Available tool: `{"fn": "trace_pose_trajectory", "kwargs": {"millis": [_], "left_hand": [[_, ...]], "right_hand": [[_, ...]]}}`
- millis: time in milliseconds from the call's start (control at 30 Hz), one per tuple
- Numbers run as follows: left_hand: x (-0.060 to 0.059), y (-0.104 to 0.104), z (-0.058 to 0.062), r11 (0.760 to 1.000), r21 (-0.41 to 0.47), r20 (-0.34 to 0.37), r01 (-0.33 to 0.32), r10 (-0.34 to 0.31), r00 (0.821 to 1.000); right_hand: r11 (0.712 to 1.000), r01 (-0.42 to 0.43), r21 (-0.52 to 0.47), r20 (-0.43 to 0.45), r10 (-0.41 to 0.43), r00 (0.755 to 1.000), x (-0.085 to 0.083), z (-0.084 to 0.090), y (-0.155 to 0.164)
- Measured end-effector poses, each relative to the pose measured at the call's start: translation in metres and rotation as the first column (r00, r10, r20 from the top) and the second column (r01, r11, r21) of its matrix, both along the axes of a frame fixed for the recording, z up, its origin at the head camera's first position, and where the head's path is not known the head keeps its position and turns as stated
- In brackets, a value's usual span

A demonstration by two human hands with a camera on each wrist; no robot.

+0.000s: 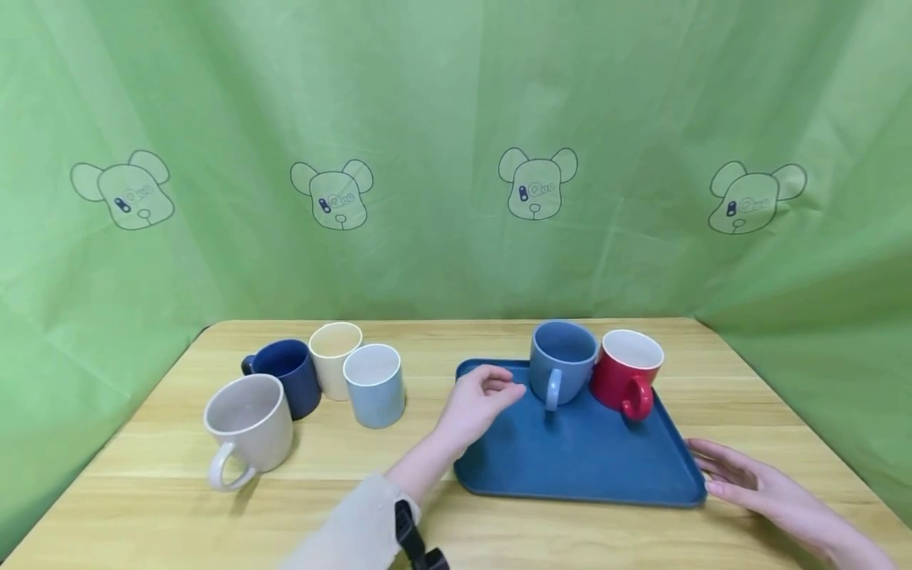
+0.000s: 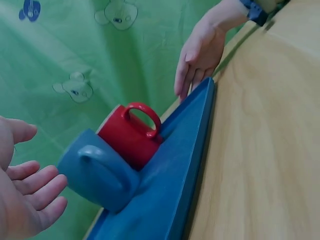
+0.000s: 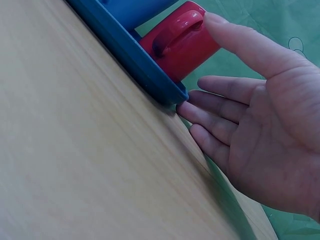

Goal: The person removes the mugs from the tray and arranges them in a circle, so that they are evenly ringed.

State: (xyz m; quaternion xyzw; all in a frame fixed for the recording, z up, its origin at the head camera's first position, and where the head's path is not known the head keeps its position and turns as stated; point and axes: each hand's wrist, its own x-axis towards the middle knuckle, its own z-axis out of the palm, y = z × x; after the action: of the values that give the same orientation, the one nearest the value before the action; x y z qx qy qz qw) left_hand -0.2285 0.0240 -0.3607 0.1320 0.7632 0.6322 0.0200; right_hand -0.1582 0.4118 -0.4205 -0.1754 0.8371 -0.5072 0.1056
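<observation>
- The green fabric backdrop printed with bear heads (image 1: 456, 158) is hanging behind and around the scene, closing it off on three sides.
- The pale wooden tabletop (image 1: 427, 443) is carrying everything else.
- The dark blue rectangular plastic tray (image 1: 577, 459) is lying flat on the right half of the tabletop, its near part bare, which is likely leaving room for more mugs.
- The left hand (image 1: 476, 404) is hovering over the tray's left rim just beside the blue mug, fingers loosely spread and holding nothing; the left wrist view is showing the palm open toward that mug.
- The right hand (image 1: 741, 475) is resting on the tabletop at the tray's near right corner, fingers straight, fingertips (image 3: 186, 111) touching the rim, apparently steadying the tray.
- The medium-blue ceramic mug (image 1: 563, 360) and the glossy red ceramic mug (image 1: 627, 370) are standing upright at the tray's far edge, touching each other, handles facing the person.
- On the left, off the tray, four more are clustering: a beige handled mug (image 1: 249, 427) nearest, a navy mug (image 1: 288, 376), a cream handleless cup (image 1: 335, 356) and a pale blue handleless cup (image 1: 374, 384).
</observation>
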Motion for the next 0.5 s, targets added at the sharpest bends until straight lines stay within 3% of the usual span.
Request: {"fn": "trace_pose_trajectory", "kwargs": {"millis": [267,500], "left_hand": [[-0.019,0.038,-0.012,1.0,-0.006,0.046,-0.005,0.006,0.999],[-0.026,0.064,-0.018,0.999,0.022,0.128,-0.028,0.025,0.991]], "right_hand": [[1.0,0.011,0.006,0.017,-0.011,1.0,0.001,0.002,0.0],[1.0,0.017,0.006,0.056,-0.017,0.998,0.002,0.004,0.0]]}}
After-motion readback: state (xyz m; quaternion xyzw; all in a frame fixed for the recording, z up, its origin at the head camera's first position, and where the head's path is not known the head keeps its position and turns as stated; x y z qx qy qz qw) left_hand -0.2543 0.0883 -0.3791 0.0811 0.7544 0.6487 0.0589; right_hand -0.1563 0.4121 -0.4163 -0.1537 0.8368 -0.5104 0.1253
